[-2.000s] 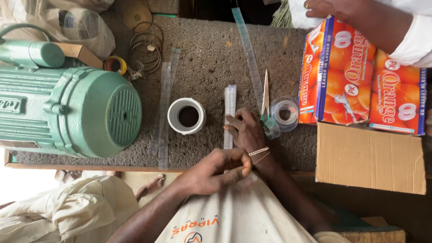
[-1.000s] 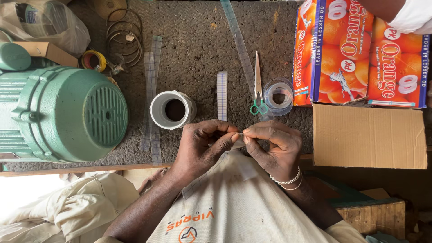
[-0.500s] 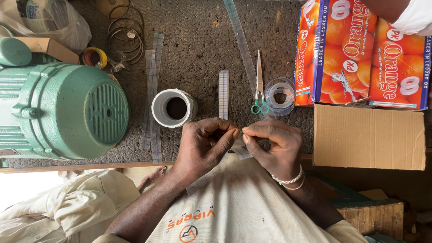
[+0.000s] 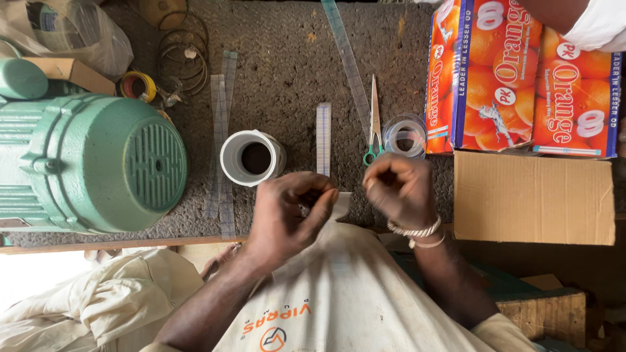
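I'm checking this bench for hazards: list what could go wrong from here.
1. The scissors lie just beyond the right hand, so a reach forward might catch the blades.
2. The left hand pinches something small, mostly hidden; it could drop off the bench edge.
3. The white roll stands close and may get knocked.

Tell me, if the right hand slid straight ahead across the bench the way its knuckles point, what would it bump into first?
Probably the clear tape roll just beyond the right hand, with the green-handled scissors close beside it.

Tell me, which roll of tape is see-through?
The clear roll beside the green-handled scissors. The white roll is solid, and the little yellow roll is coloured.
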The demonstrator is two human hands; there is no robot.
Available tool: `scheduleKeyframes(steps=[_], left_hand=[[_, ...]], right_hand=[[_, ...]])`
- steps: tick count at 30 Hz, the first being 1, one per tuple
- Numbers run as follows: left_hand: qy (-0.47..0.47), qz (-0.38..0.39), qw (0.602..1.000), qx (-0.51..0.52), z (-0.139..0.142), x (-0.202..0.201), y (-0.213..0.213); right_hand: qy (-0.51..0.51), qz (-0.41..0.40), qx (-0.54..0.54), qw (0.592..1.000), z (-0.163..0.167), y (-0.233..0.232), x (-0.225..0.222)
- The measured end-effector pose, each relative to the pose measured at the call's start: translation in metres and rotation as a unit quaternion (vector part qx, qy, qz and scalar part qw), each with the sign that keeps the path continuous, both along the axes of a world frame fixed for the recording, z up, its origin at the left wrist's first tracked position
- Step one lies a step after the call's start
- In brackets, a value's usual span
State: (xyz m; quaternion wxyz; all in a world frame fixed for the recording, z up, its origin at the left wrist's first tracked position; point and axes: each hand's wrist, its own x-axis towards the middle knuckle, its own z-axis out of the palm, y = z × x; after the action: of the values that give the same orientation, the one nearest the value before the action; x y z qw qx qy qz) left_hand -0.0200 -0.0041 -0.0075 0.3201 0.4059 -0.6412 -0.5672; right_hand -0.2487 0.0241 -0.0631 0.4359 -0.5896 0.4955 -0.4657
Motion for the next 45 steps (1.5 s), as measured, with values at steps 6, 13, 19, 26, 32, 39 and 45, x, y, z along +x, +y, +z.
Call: scheduleKeyframes(steps=[6,13,19,26,32,39,45], left_hand=[[0.026,-0.029,0.998,0.048,-0.021,0.009,0.007],[0.083,-0.203,0.942,0.253,-0.028,0.03,0.009],[0.002,-0.05,0.981,0.189,-0.012,0.008,0.006],[0.016,0.024,0.999,-0.04,0.003,-0.006,-0.004],[0.059,-0.034,0.998,0.017,0.0,-0.008,-0.002],[0.079,-0.023,0.991,0.106,-0.006,-0.008,0.001],[0.114,-0.006,0.982,0.149,-0.013,-0.008,0.004]], right_hand=[[0.304,-0.042,-0.116,0.945,-0.04,-0.028,0.038],[0.173,-0.043,-0.139,0.974,-0.082,-0.009,0.035],[-0.144,-0.072,0.027,0.987,-0.051,0.029,0.024],[-0.194,0.002,-0.032,0.98,0.0,0.032,0.029],[-0.09,-0.076,-0.017,0.993,0.022,0.031,0.025],[0.063,-0.07,-0.151,0.984,0.042,0.024,0.025],[0.079,-0.07,-0.153,0.983,0.047,0.022,0.027]])
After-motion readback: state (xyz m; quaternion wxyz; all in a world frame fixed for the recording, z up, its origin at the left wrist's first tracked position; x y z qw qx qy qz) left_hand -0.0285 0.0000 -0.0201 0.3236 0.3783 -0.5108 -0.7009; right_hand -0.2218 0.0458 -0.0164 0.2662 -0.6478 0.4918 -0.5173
